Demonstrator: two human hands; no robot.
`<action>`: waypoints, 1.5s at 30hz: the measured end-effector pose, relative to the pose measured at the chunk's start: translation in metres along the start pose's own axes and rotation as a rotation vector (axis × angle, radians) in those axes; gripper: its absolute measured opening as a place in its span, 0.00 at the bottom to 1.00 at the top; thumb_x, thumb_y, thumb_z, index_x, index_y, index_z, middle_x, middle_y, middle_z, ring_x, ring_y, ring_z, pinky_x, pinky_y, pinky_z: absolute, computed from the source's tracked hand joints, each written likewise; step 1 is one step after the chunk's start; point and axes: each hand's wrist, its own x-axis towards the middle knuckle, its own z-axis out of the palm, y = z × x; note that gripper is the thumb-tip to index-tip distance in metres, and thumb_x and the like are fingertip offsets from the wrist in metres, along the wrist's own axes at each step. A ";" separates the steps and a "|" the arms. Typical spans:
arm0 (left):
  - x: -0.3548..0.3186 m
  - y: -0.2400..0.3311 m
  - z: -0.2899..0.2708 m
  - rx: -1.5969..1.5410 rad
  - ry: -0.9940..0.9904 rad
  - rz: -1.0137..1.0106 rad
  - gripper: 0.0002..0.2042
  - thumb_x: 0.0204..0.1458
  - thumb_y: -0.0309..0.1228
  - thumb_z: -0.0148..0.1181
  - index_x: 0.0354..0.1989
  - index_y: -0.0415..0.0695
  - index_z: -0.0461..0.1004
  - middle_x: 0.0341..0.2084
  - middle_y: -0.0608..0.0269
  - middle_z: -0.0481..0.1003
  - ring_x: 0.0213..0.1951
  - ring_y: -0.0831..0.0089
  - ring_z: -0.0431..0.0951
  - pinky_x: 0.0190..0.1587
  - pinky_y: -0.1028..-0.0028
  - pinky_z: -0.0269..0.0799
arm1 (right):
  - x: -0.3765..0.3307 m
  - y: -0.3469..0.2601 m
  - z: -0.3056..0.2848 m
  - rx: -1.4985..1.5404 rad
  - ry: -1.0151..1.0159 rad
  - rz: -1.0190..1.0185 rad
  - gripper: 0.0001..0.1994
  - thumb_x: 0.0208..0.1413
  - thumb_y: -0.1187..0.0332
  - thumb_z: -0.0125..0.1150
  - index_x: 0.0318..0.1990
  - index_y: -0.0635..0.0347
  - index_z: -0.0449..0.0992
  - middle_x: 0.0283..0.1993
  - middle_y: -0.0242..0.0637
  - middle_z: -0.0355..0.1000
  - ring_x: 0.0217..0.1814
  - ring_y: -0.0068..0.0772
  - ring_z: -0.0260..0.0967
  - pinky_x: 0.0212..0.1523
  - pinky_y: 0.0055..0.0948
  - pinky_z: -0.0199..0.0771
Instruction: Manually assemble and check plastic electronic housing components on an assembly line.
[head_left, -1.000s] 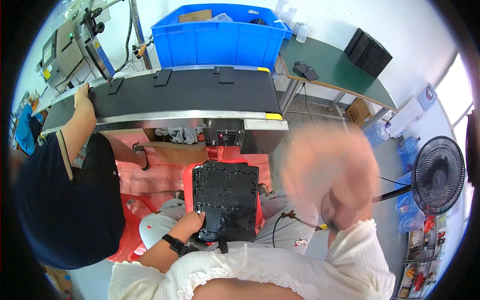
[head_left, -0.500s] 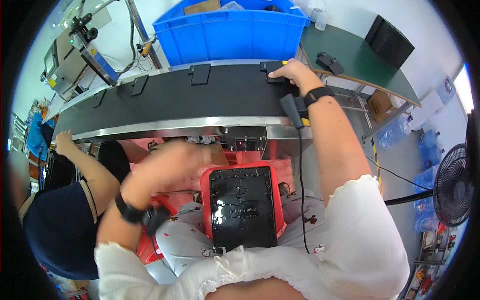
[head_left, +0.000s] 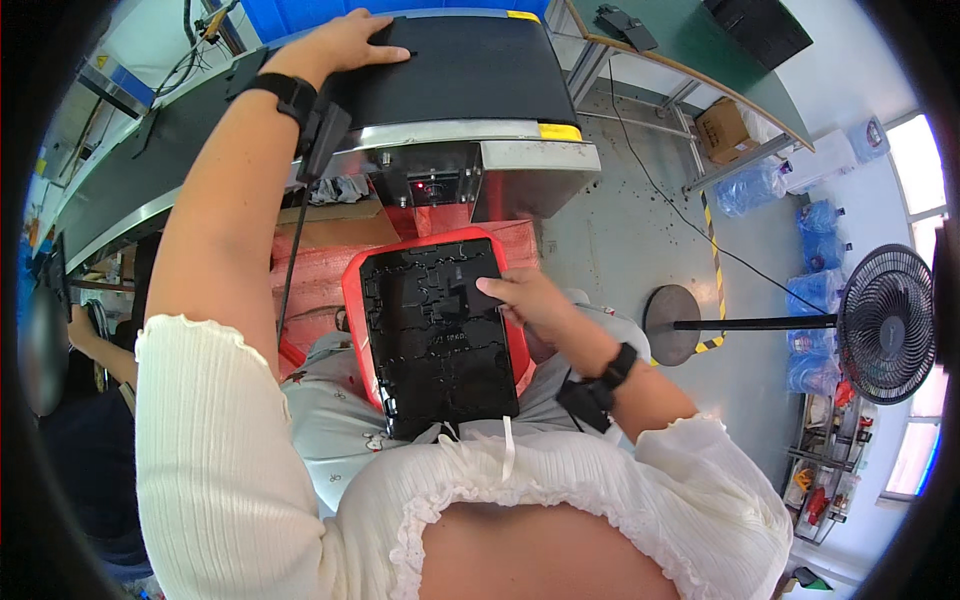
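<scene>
My left hand (head_left: 350, 42) reaches far out over the black conveyor belt (head_left: 470, 75), thumb and fingers spread apart. A small dark shape shows by the thumb tip, but black on black hides whether it touches a piece there. My right hand (head_left: 535, 300) is over the right side of a black moulded tray (head_left: 425, 370) on my lap. Its thumb presses on a smooth flat black piece (head_left: 468, 300) at the tray's upper right, with the other fingers curled mostly out of sight. Puzzle-like raised outlines cover the tray, which rests on a red support (head_left: 360, 330).
More flat black pieces (head_left: 245, 75) lie farther left along the belt. A blue bin (head_left: 300, 15) stands behind it. To the right are a green table (head_left: 690, 60), a standing fan (head_left: 890, 325) and a cable across the floor. Another person (head_left: 80, 450) sits at the left.
My right hand has come from the belt's right end down to the tray with a flat black piece. My left hand has swung from above my lap up to the belt. The view has shifted.
</scene>
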 end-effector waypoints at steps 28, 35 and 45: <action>-0.298 0.119 0.167 -0.093 0.084 0.071 0.35 0.42 0.51 0.59 0.52 0.32 0.62 0.52 0.43 0.61 0.55 0.51 0.60 0.58 0.58 0.53 | -0.007 -0.001 0.013 -1.478 0.008 -1.206 0.20 0.47 0.72 0.48 0.52 0.55 0.68 0.56 0.37 0.64 0.60 0.37 0.59 0.57 0.41 0.57; -0.309 0.117 0.178 -0.075 -0.069 0.113 0.26 0.54 0.41 0.47 0.58 0.36 0.58 0.63 0.55 0.50 0.64 0.61 0.48 0.63 0.54 0.41 | 0.026 -0.196 -0.020 -0.932 0.608 -1.436 0.11 0.53 0.72 0.48 0.41 0.65 0.73 0.44 0.47 0.70 0.47 0.48 0.66 0.49 0.36 0.66; -0.164 0.019 -0.032 -0.344 0.748 0.208 0.07 0.49 0.29 0.54 0.34 0.40 0.71 0.32 0.53 0.73 0.37 0.57 0.74 0.40 0.65 0.70 | 0.125 -0.285 -0.058 -0.948 0.583 -0.410 0.24 0.39 0.50 0.66 0.26 0.69 0.74 0.25 0.46 0.70 0.28 0.42 0.67 0.31 0.35 0.65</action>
